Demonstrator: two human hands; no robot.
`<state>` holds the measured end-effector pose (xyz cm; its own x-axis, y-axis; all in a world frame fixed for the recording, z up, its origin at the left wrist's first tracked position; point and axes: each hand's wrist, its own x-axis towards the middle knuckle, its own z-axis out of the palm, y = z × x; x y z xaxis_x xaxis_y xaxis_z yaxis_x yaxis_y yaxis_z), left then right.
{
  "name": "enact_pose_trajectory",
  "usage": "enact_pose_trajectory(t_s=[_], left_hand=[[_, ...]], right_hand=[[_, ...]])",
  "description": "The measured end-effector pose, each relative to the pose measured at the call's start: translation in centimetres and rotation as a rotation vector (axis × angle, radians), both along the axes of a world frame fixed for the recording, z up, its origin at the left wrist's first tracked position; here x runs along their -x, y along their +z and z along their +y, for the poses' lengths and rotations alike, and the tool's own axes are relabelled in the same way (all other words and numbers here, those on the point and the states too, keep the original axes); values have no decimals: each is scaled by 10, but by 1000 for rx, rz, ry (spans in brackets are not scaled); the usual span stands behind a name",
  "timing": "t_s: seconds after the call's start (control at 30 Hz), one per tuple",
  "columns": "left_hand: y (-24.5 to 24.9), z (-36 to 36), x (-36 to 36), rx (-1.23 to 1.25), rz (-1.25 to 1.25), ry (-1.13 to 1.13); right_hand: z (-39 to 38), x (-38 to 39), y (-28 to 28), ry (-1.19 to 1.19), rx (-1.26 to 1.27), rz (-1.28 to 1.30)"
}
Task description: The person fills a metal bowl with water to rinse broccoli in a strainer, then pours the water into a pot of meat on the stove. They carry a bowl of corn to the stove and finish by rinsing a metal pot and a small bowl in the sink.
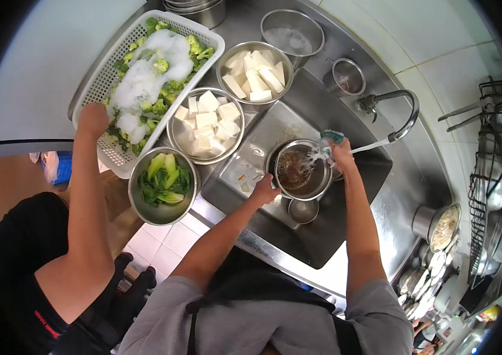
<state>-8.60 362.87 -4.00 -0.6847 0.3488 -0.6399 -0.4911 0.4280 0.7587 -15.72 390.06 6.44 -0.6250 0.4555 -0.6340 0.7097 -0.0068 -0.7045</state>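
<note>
In the sink, my left hand (266, 190) grips the near left rim of a round metal pot (322, 190) with brownish water in it. My right hand (339, 155) is closed on a green scrubbing sponge (332, 136) above the pot's far right rim. Water from the curved faucet (410, 121) runs past that hand, and white splashes fall into the pot. A small metal bowl (303, 211) lies just below the pot on the sink floor (242, 160). Small food scraps are scattered left of the pot.
Two bowls of white tofu blocks (205, 120) (257, 74) and a bowl of leafy greens (165, 179) stand left of the sink. A co-worker's hand (93, 120) touches a white basket (94, 86) of broccoli and ice. Utensils hang on a wall rack (481, 160) at right.
</note>
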Motion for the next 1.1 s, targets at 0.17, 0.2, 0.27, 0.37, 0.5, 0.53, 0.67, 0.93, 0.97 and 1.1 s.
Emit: enact_pose_trajectory(t_s=[0.17, 0.2, 0.27, 0.37, 0.5, 0.53, 0.67, 0.93, 0.97, 1.1], left_hand=[[-43, 34, 3, -143, -149, 309], [-45, 36, 5, -118, -81, 280], [-30, 40, 22, -68, 61, 223], [-23, 40, 41, -91, -15, 155], [-19, 44, 40, -101, -137, 134], [-25, 45, 38, -82, -76, 132], [-23, 46, 48, -28, 21, 185], [-62, 66, 26, 59, 337, 70], [-63, 65, 21, 72, 391, 42], [-61, 51, 35, 122, 426, -49]], right_hand=[[19, -29, -105, 801, -662, -2], [16, -43, -128, 914, -885, 132], [-2, -58, -133, 1108, -812, -53], [3, -106, -230, 1428, -554, 127], [-48, -112, -354, 1105, -662, 177], [-50, -85, -359, 1112, -711, 18], [-27, -16, -289, 1131, -874, -79], [-45, -89, -263, 1204, -701, -96], [-61, -90, -291, 984, -575, -114], [-34, -45, -302, 1221, -951, 157]])
